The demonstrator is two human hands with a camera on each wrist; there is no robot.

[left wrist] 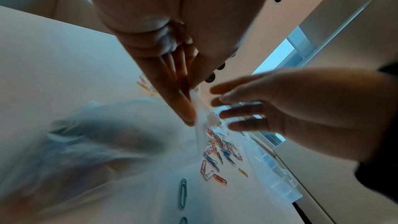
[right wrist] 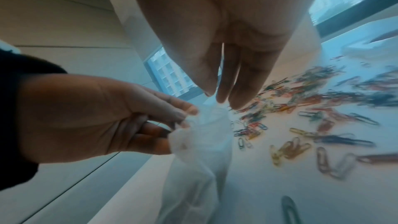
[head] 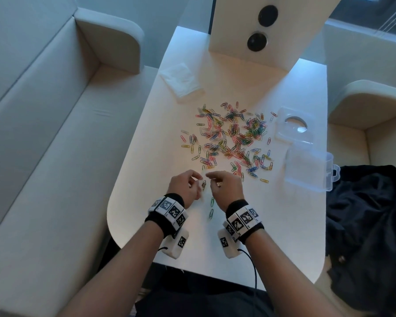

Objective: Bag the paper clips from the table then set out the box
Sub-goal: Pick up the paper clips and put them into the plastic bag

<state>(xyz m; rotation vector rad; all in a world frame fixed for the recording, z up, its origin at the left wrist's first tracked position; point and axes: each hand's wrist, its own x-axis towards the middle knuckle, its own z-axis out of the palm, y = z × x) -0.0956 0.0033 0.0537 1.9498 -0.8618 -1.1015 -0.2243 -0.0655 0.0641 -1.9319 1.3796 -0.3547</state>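
Many coloured paper clips (head: 231, 138) lie scattered over the middle of the white table (head: 146, 225). A clear plastic box (head: 309, 170) stands open at the right edge, its lid (head: 293, 124) lying flat behind it. My left hand (head: 198, 181) and right hand (head: 212, 179) meet just in front of the clips. Between them hangs a thin clear plastic bag (right wrist: 198, 142), hard to make out in the head view. The left hand (left wrist: 189, 108) pinches its top edge, and the right hand (right wrist: 215, 96) pinches the bag's top from the other side. The bag (left wrist: 107, 142) droops toward the table.
A flat stack of clear bags (head: 181, 81) lies at the table's far left. An upright white panel (head: 238, 42) with two black round holes stands at the back. Two green clips (head: 212, 207) lie under my wrists. A pale sofa (head: 44, 133) is on the left, and a dark cloth (head: 364, 225) on the right seat.
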